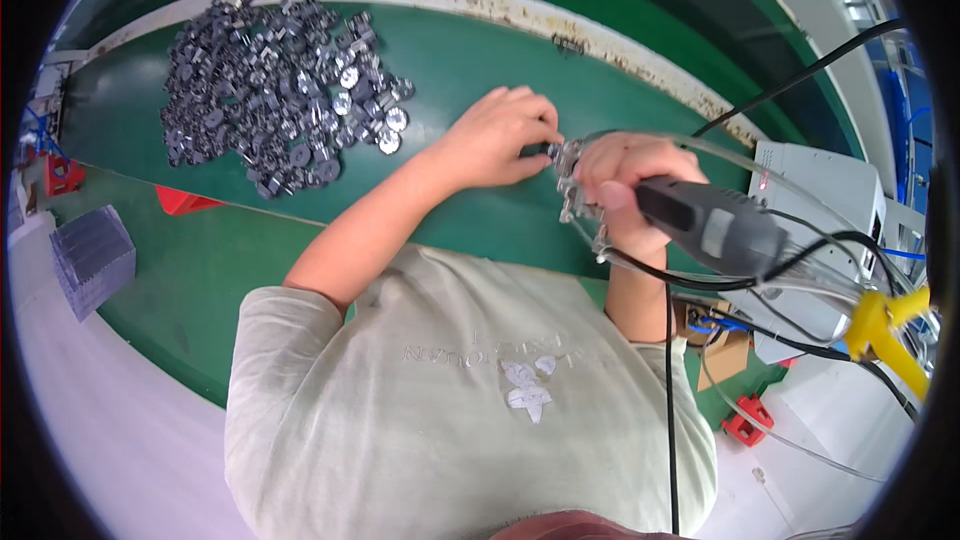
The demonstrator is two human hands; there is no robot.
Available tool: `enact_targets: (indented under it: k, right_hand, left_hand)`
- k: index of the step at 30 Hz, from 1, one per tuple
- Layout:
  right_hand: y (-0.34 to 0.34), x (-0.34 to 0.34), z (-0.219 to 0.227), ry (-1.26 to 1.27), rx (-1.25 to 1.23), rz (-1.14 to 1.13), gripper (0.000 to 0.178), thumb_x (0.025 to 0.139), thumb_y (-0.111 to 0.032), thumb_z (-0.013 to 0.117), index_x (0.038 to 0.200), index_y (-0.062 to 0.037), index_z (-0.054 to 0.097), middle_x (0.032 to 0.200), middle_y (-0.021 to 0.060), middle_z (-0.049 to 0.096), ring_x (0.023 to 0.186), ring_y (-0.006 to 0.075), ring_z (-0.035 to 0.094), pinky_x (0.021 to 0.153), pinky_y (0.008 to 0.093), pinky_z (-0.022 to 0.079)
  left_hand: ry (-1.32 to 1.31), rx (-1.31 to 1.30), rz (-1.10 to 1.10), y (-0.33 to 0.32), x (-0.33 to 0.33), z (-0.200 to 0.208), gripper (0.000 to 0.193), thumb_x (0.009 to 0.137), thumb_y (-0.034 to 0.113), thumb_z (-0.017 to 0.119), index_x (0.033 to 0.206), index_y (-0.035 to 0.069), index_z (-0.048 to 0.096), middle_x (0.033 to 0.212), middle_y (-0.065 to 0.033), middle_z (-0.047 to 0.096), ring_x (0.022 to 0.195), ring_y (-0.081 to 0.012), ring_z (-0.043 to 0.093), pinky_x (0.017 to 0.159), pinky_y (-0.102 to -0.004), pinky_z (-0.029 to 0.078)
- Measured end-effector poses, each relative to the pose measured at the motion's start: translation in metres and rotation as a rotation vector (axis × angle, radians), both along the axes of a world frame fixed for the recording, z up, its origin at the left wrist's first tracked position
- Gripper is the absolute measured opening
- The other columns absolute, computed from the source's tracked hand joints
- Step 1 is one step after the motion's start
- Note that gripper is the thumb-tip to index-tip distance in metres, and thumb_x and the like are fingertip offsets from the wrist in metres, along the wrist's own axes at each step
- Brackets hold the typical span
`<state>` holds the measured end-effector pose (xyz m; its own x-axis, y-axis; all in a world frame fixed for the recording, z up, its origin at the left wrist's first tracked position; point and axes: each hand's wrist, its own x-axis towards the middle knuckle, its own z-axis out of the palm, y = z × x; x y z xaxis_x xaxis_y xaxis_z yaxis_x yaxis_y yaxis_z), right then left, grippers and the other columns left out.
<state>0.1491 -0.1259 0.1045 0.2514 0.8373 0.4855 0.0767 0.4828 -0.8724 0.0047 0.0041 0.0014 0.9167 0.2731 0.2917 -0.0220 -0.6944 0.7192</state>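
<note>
Head view: left hand (502, 135) pinches a part (537, 150), right hand (632, 165) wraps the driver (718, 228); probably fastening, next needing steady alignment.

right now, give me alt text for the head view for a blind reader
A person's right hand grips a grey electric screwdriver aimed at a small dark part in the left hand. Farther left on the green tabletop lies a heap of small dark and silvery parts.

A green tabletop (485, 60) carries a loose heap of small dark and silvery parts (270, 90), left of the left hand's fingers (528, 108).
</note>
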Motion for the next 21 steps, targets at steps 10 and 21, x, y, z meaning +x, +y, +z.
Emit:
enact_targets:
  k: [10, 21]
  right_hand:
    - [-0.029, 0.008, 0.031, 0.207, 0.298, -0.115, 0.048, 0.086, -0.037, 0.090, 0.104, -0.0036, 0.061, 0.068, 0.0086, 0.066, 0.059, 0.0233, 0.066, 0.061, 0.0410, 0.058]
    - [-0.034, 0.014, 0.001, 0.205, 0.160, -0.144, 0.041, 0.086, -0.020, 0.090, 0.106, -0.0028, 0.059, 0.074, 0.0105, 0.065, 0.066, 0.0254, 0.064, 0.068, 0.0438, 0.057]
  left_hand:
    - [-0.025, 0.110, 0.104, 0.028, 0.012, 0.015, 0.024, 0.084, 0.025, 0.081, 0.103, 0.010, 0.079, 0.111, -0.0038, 0.068, 0.113, -0.0281, 0.061, 0.098, -0.0435, 0.047]
    - [0.343, 0.409, 0.662, 0.103, 0.004, 0.040, 0.066, 0.092, 0.041, 0.072, 0.150, 0.013, 0.058, 0.151, -0.0156, 0.057, 0.144, -0.0367, 0.048, 0.115, -0.0575, 0.037]
